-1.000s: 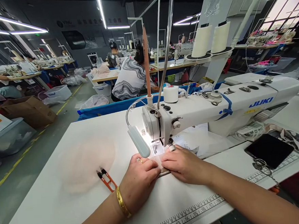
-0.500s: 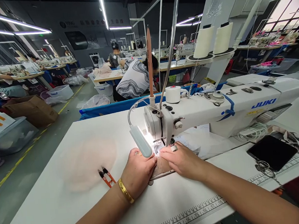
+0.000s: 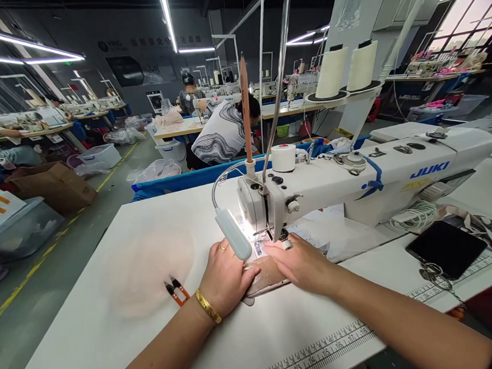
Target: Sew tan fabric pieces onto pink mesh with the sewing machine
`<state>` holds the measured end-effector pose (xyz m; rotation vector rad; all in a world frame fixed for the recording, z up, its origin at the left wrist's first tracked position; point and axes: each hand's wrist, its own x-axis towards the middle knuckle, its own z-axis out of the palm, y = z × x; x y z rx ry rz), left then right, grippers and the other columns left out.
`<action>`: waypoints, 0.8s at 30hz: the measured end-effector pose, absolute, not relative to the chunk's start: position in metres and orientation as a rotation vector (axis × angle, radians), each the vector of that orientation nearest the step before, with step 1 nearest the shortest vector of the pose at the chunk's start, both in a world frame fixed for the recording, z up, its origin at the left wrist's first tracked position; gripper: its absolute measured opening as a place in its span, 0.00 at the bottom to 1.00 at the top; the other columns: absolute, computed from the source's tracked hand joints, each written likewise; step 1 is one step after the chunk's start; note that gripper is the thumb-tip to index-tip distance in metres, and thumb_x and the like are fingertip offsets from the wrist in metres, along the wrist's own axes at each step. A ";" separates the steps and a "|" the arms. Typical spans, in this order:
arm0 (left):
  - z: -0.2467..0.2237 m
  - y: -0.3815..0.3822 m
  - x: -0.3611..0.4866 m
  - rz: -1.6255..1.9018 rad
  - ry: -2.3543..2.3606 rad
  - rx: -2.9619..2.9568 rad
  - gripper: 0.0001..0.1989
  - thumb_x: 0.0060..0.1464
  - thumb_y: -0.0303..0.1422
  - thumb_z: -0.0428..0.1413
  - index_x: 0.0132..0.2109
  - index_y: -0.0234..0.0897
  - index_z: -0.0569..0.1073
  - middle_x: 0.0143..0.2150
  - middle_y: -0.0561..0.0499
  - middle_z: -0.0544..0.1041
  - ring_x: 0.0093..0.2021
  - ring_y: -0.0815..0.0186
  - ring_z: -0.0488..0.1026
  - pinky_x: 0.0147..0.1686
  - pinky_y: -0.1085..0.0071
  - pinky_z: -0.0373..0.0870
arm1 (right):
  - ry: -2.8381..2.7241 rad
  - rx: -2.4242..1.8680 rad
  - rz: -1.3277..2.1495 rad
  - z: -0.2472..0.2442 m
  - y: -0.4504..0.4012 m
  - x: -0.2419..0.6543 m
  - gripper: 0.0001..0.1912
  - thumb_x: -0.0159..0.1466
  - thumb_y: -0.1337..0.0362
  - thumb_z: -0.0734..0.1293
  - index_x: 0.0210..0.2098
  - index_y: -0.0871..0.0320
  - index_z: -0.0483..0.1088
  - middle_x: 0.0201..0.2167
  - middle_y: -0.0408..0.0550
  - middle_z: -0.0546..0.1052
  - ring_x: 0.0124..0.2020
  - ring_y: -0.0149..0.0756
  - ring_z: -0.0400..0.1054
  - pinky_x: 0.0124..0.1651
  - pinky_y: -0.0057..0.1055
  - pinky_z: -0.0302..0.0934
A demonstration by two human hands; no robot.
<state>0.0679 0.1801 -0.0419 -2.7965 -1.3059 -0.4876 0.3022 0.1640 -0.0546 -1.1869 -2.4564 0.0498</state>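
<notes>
Centre of frame, below the head of the sewing machine (image 3: 334,183): a brownish-pink piece of material (image 3: 269,271) is being held flat on the white table (image 3: 92,341), its far end being lost in the glare around the presser foot (image 3: 259,249).

Left side of the piece is being covered by the left hand (image 3: 225,278), palm down, thumb being laid on top. Its fingers are being partly screened by the grey lamp (image 3: 233,233); whether anything is being pinched cannot be told. Right side is being pressed by the right hand (image 3: 304,264), palm down, its fingers being pointed at the foot; any grip beneath is being hidden.

Judgement: light, even pressure is being called for from both sides, so that the thin-looking piece is being smoothed without being stretched or skewed. The right fingertips are being placed near the foot; a safe margin from the needle, which is not being made out here, is being advised. A straight lie of the near edge is being favoured as well.

Left of centre, orange-handled snips (image 3: 177,290) are lying just beside the left hand; snagging is being counted as a small risk.
</notes>
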 end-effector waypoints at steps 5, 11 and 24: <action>-0.021 0.156 0.070 -0.224 -1.360 -2.855 0.08 0.64 0.34 0.55 0.45 0.37 0.77 0.48 0.42 0.80 0.49 0.48 0.76 0.49 0.50 0.69 | -2.482 -0.917 0.133 -0.051 0.157 0.292 0.18 0.68 0.73 0.60 0.54 0.55 0.71 0.49 0.54 0.78 0.49 0.44 0.69 0.49 0.39 0.65; -0.006 0.153 0.054 -0.222 -1.429 -2.877 0.10 0.63 0.30 0.50 0.33 0.39 0.72 0.31 0.48 0.76 0.32 0.57 0.73 0.34 0.61 0.66 | -2.579 -0.670 0.229 -0.047 0.142 0.281 0.16 0.68 0.72 0.62 0.52 0.53 0.70 0.48 0.50 0.80 0.50 0.42 0.71 0.52 0.41 0.64; -0.037 0.169 0.065 -0.595 -1.157 -2.825 0.12 0.64 0.26 0.49 0.31 0.39 0.69 0.33 0.49 0.74 0.34 0.59 0.68 0.36 0.62 0.62 | -2.599 -0.241 0.471 -0.048 0.132 0.286 0.09 0.63 0.71 0.63 0.41 0.54 0.69 0.37 0.47 0.80 0.40 0.39 0.70 0.46 0.36 0.64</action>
